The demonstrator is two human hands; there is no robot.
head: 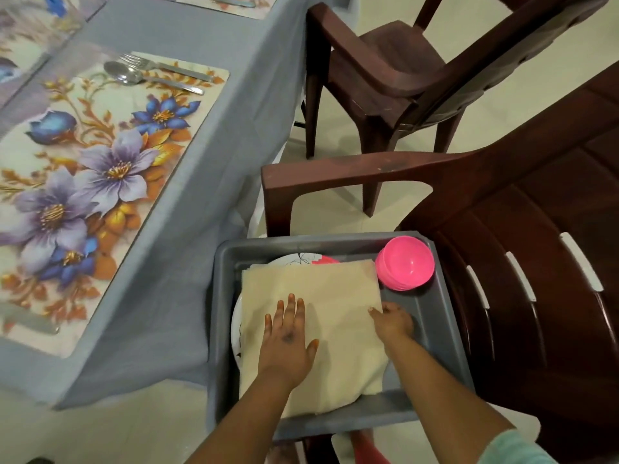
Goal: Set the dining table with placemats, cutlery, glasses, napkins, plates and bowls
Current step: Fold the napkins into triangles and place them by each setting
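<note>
Room: pale tiled floor (335,209); two brown chairs, one (385,78) by the desk, one (536,262) carrying the bin.
Desk: grey cloth (207,135) over the desk, hanging off its edge.
Done: floral placemats (100,169) laid; fork (164,67) and spoon (144,78) on the near one.
Left: judging by the bin, napkins, plates, bowls; no glasses visible.
Bin: grey bin (435,329) holds napkins (335,313) stacked over plates (291,261), pink bowls (405,267) in its corner.
Hands: left hand (288,346) flat on the napkins, fingers straight; right hand (392,319) curled at their right edge, seemingly pinching it.
</note>
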